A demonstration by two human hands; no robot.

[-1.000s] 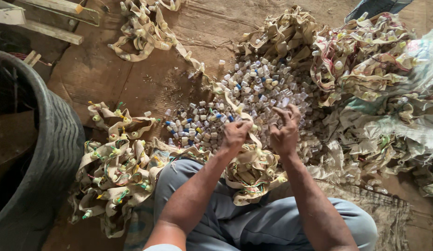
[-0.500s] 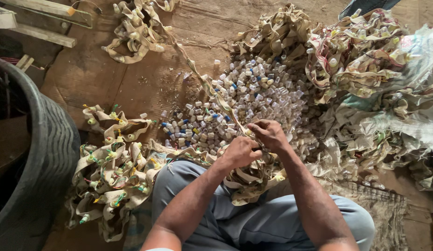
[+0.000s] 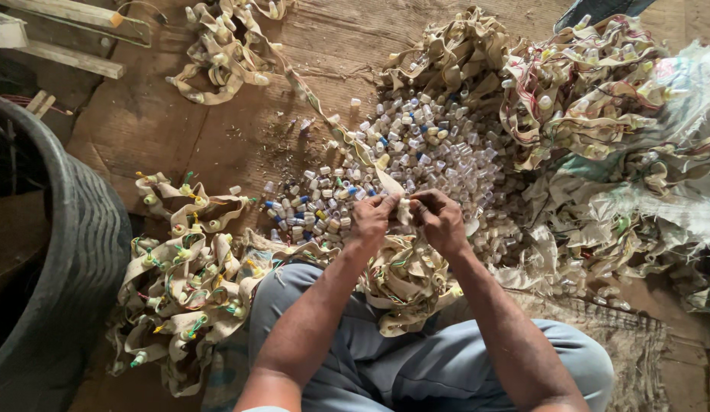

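Observation:
Both my hands meet in front of my knees on a beige cloth strip (image 3: 385, 181) studded with small plastic caps. My left hand (image 3: 372, 220) pinches the strip from the left and my right hand (image 3: 439, 220) grips it from the right, fingers closed. The strip runs up and left across the floor to a coil (image 3: 225, 46) at the top. More strip is bunched in my lap (image 3: 404, 286). Just beyond my hands lies a heap of several loose clear and blue caps (image 3: 416, 152).
A large dark tub (image 3: 72, 252) stands at the left. Tangled strip piles lie at lower left (image 3: 183, 275) and at the right (image 3: 591, 99), with a torn plastic sack (image 3: 660, 198). Wooden slats (image 3: 61, 34) lie at the top left.
One second ago my hands were apart with fingers lifted over the caps. They have since come together and closed on the strip.

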